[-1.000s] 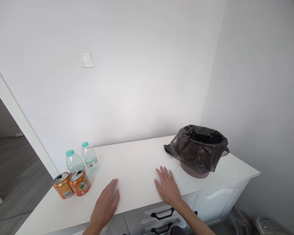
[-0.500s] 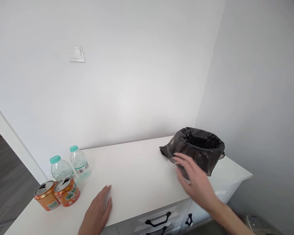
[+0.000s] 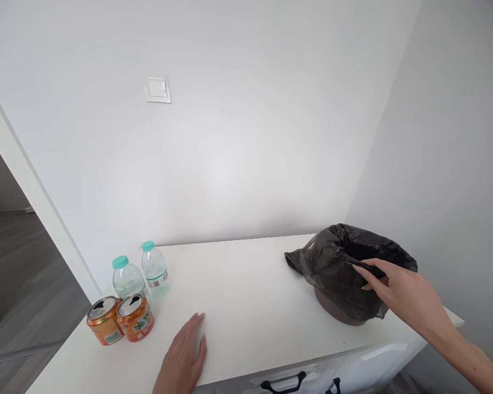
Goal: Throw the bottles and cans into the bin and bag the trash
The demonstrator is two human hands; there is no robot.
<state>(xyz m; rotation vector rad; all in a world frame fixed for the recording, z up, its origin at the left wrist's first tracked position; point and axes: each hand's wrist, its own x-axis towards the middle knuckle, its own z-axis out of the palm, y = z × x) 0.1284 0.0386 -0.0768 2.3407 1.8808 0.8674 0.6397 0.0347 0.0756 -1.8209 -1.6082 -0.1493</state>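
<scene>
My right hand (image 3: 402,287) grips the near rim of a trash can (image 3: 337,309) lined with a black plastic bag (image 3: 332,268); the thumb is on one side of the rim and the fingers on the other. The can tilts slightly, its brown base showing below the bag. Resting flat on the white cabinet top (image 3: 246,306), my left hand (image 3: 183,355) is empty with its fingers stretched out. Left of it stand two orange drink cans, a front one (image 3: 136,318) and a left one (image 3: 104,322), both with opened tops.
Behind the cans stand two clear bottles with teal caps, one on the left (image 3: 128,280) and one on the right (image 3: 154,265). A light switch (image 3: 158,90) is on the white wall. Black drawer handles (image 3: 283,383) project from the cabinet front.
My right hand has moved right and closed on the rim of the bagged trash can, which now tilts with its base showing. My left hand still rests on the cabinet. The view has shifted left.
</scene>
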